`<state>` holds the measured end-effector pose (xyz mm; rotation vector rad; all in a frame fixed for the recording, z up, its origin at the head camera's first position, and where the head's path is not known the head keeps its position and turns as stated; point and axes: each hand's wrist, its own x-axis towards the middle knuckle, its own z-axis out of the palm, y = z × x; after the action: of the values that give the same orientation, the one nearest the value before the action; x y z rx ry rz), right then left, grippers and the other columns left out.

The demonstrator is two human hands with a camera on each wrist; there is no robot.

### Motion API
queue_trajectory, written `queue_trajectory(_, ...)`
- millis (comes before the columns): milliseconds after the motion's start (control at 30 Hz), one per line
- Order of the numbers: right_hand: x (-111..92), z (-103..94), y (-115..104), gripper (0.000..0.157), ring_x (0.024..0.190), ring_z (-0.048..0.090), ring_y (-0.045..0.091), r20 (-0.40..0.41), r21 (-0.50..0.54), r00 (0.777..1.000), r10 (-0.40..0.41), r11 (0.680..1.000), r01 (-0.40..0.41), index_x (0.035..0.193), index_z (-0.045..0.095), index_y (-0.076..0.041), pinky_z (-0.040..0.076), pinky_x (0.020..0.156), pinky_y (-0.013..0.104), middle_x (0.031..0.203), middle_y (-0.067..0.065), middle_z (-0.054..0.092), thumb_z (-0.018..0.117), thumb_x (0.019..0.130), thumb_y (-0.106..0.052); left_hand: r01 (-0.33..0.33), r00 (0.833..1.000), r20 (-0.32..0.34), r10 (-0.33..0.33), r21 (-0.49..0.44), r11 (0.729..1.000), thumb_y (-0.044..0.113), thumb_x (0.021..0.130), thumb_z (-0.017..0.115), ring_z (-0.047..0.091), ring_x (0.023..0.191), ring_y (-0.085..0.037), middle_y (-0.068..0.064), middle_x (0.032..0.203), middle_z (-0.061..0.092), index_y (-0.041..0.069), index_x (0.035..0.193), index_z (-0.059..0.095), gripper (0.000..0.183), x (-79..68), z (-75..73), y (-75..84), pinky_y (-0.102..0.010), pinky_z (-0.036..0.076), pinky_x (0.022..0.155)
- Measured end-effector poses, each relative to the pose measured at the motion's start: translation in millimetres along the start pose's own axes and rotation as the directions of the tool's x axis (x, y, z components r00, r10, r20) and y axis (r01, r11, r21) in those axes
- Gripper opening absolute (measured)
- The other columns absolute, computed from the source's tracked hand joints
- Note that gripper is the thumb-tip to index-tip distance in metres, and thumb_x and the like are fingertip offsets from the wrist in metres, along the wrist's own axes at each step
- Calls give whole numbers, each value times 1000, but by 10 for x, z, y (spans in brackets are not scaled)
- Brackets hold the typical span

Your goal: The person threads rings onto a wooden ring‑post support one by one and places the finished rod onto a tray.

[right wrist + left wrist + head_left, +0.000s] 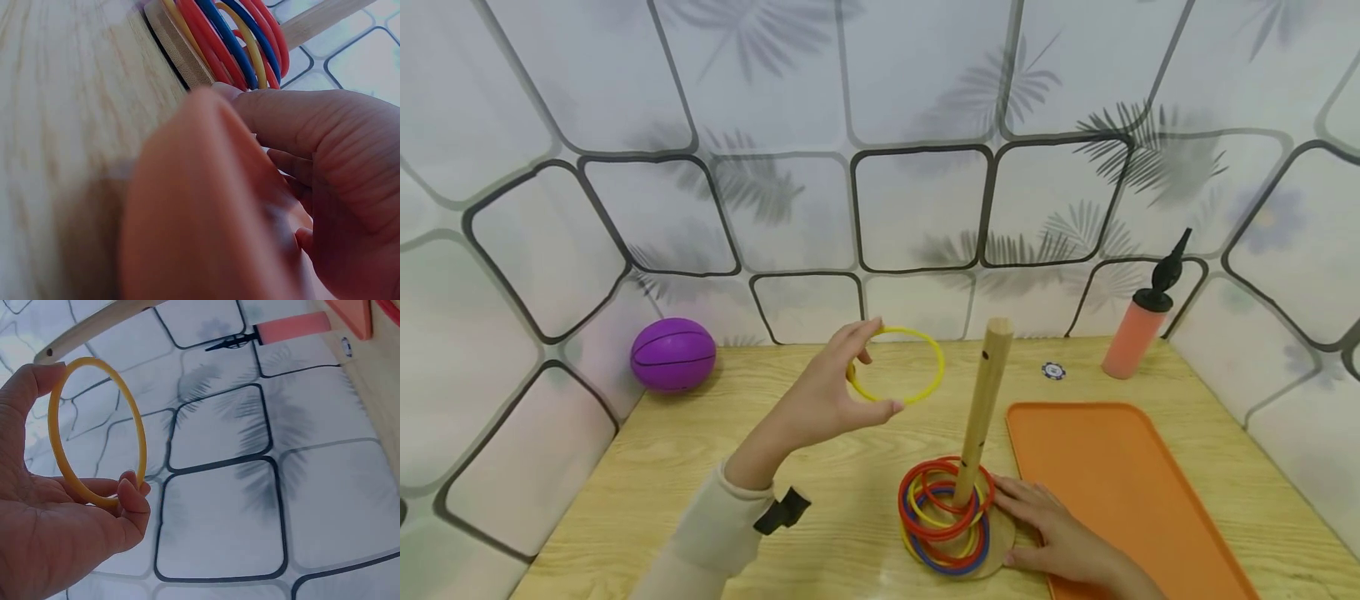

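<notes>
In my raised left hand (831, 387) is a thin yellow ring (942, 367), gripped by the rim between thumb and fingers, left of the wooden post (985, 408). The left wrist view shows the thumb on one side of the yellow ring (55, 425) and curled fingers at the other. The post rises from a round wooden base (1000, 546). Several red, blue and yellow rings (917, 529) lie stacked loosely around its foot. My right hand (1060, 537) holds the base's right edge, thumb near side and fingers far side; its thumb (269, 119) meets the edge in the right wrist view.
An orange tray (1105, 467) lies right of the stand, under the right forearm. A pink pump with a black nozzle (1138, 333) stands at the back right, near a poker chip (1053, 370). A purple ball (673, 354) sits back left, by the patterned wall.
</notes>
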<state>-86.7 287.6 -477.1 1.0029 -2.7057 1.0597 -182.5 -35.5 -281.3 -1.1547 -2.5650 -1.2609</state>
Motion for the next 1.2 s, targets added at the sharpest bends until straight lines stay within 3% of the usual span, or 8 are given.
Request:
queue_trajectory(167,-3,-3,0,66,135,9,-7,23,36,999,36,999,-37,141,44,-4,-6,103,6,147,17,35,67,87,-34,-74,996,-55,75,13,997,21,76,77,43,100,-17,-5,129,45,6,147,31,85,-3,-139,204,-38,41,78)
queue_trajectory(333,-8,-5,7,66,135,9,-8,32,56,998,56,997,-57,142,43,-7,-6,102,5,148,16,34,67,87,-34,-143,986,-79,144,28,989,18,75,78,43,96,-17,-8,119,49,3,146,33,85,43,-242,328,-35,42,76)
queue_trajectory(633,-5,-8,13,66,134,8,-10,39,54,998,45,997,-47,141,43,-4,-6,102,5,147,19,34,67,87,-34,-189,978,-80,192,35,981,18,75,78,45,98,-16,-7,138,44,1,146,31,87,111,-383,536,-34,42,77)
queue_trajectory(967,7,10,6,66,135,11,-7,25,36,1000,16,999,-17,141,44,-4,-5,103,5,147,18,35,67,87,-33,-250,968,-32,250,4,968,21,74,79,45,101,-15,-4,139,44,2,146,30,89,218,-394,788,-33,42,72)
queue_trajectory(1200,5,2,-3,66,135,10,-8,21,20,1000,24,1000,-24,140,45,-4,-5,103,5,146,18,36,68,86,-34,-257,966,-2,257,-27,966,22,74,79,44,101,-16,-2,139,43,3,147,30,90,290,-282,859,-33,41,71)
